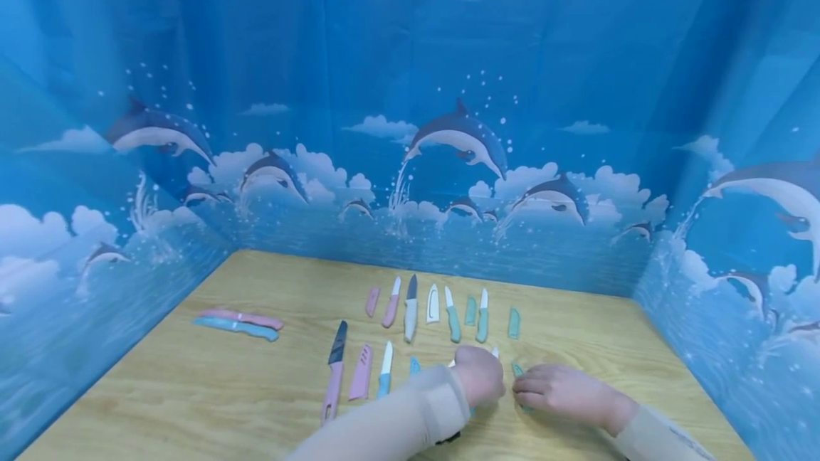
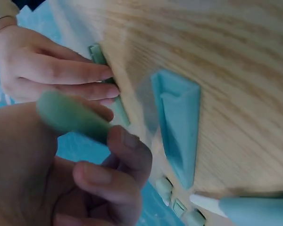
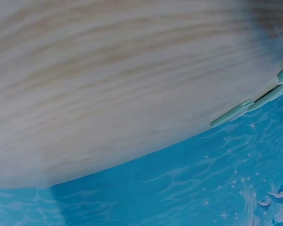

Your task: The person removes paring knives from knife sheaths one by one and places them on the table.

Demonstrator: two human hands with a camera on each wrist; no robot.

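Wooden table (image 1: 211, 390): left hand (image 1: 479, 374) grip pinches green knife (image 2: 68, 115); right hand (image 1: 564, 393) fingers straight on green sheath (image 2: 98, 54).

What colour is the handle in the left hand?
Green handle, clearest in the left wrist view.

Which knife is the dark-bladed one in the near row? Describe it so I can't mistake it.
On the wooden table, find the near row of knives left of the left hand. The leftmost one there is the pink-handled knife. Its blade is dark; the blue-handled knife in that row has a white blade.
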